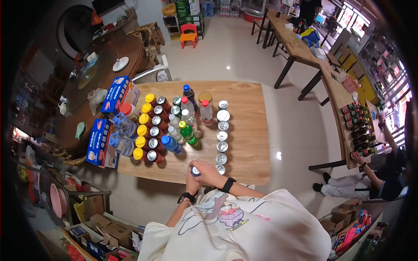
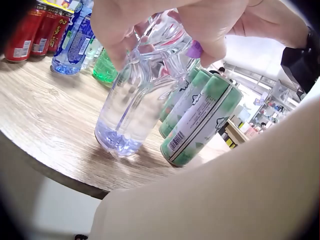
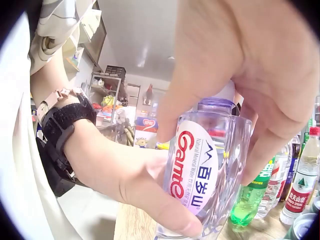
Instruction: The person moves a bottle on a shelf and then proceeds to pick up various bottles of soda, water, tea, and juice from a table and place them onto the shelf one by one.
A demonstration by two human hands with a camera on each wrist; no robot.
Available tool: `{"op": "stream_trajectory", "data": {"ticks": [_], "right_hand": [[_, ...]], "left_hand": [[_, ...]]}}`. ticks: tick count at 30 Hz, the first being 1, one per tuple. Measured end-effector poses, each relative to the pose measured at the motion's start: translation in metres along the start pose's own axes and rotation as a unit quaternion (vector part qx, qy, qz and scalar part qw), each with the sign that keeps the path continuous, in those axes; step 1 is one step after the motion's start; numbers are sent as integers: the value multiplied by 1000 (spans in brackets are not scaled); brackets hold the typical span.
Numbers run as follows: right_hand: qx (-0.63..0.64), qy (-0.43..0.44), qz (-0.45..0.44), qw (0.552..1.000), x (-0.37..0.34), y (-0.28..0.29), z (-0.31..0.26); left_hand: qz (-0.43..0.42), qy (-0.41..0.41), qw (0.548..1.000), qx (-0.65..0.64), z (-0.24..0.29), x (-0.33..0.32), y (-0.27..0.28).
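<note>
A clear water bottle [image 3: 212, 150] with a purple cap [image 2: 195, 49] and an oval white label is between both hands at the near table edge. My left hand [image 3: 140, 185] grips its body, the thumb lying across the label. From above, my right hand [image 3: 245, 55] holds the cap and neck, fingers coming down on either side. The left wrist view has the bottle's base at the tabletop, slightly tilted. Closest to the right hand [image 1: 210, 173] in the head view is a row of green cans [image 2: 202, 120]. A blue-capped bottle [image 1: 171, 144] stands ahead of the left hand [image 1: 191, 185].
On the wooden table [image 1: 246, 130] stand rows of yellow-lidded containers [image 1: 141, 141], dark red cans [image 1: 162, 115] and mixed bottles, including a green one [image 1: 187, 133]. Blue boxes [image 1: 99, 141] line the left edge. Another person [image 1: 387, 165] works at a side table on the right.
</note>
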State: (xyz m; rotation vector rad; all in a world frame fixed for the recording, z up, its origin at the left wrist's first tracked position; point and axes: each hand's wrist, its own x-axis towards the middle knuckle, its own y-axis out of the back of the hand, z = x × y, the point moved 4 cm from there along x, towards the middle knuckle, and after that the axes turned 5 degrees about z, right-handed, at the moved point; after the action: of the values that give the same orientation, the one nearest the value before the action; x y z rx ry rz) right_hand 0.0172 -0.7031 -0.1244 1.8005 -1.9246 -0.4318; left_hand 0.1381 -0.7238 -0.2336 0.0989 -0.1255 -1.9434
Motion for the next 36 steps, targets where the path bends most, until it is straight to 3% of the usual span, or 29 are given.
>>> {"op": "stream_trajectory", "data": {"ticks": [8,15,22,24,26,29,31,33,34,36], "right_hand": [[-10,4,-14,1000,2,1,2],[-32,0,-24,999,1,1,-2],[-35,3,-14,999,1,-1,-7],[-36,-2,-20,999,-2,-3,-7],[-36,0,-23,999,0,-5,-8],[-28,15,-20,999,-1,-5,-20],[-57,28,-41,997,-3,-10,-30],[-71,36,-70,994,-9,-24,-33],[-76,32,-94,992,-10,-22,-48],[-62,49,-112,991,-13,-29,-65]], "left_hand": [[-5,-31,999,19,0,5,1],[-15,-16,999,46,-16,7,4],[-14,-3,1000,28,2,3,5],[-9,24,1000,6,-17,1,4],[0,44,999,-13,-14,1,8],[39,-25,999,24,-1,-7,12],[61,66,995,43,-3,-22,17],[84,26,995,49,-11,-37,25],[84,60,993,62,-32,-47,29],[117,35,988,91,-20,-63,40]]}}
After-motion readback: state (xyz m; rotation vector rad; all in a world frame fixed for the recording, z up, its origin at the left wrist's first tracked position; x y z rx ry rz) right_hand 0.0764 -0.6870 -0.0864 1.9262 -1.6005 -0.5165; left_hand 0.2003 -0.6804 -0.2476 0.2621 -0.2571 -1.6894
